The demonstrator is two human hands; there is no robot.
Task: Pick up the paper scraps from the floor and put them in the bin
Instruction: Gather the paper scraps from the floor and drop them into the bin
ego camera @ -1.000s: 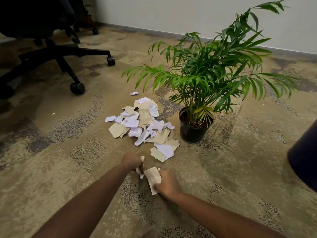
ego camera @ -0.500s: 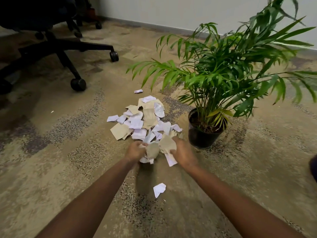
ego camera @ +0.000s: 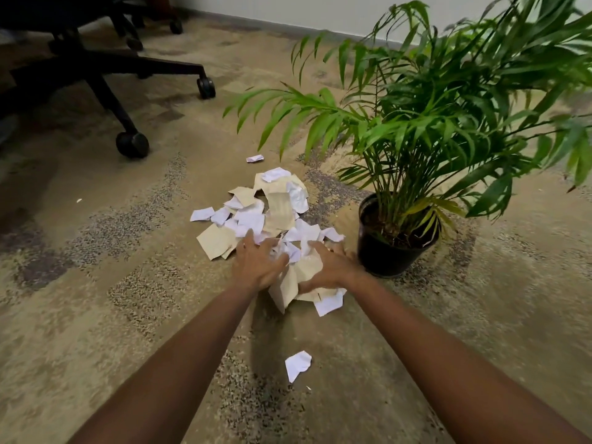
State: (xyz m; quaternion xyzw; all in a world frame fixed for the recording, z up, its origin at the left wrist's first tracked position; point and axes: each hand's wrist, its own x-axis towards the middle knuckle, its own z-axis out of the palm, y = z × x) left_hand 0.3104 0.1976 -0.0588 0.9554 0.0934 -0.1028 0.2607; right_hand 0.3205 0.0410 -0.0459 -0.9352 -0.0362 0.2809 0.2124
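A pile of white and beige paper scraps (ego camera: 256,209) lies on the carpet in the middle of the view. My left hand (ego camera: 256,262) and my right hand (ego camera: 330,267) press together on a bunch of scraps (ego camera: 301,274) at the pile's near edge, fingers curled around them. Beige and white pieces stick out below my palms. One white scrap (ego camera: 298,365) lies alone nearer to me, between my forearms. Another small scrap (ego camera: 254,158) lies beyond the pile. No bin is in view.
A potted palm in a black pot (ego camera: 387,251) stands just right of my right hand, its fronds reaching over the pile. An office chair base with castors (ego camera: 132,144) stands at the upper left. A wall runs along the back.
Both hands moved forward from a spot nearer me into the pile's edge and closed around more scraps. One white scrap dropped and stays on the carpet behind them.
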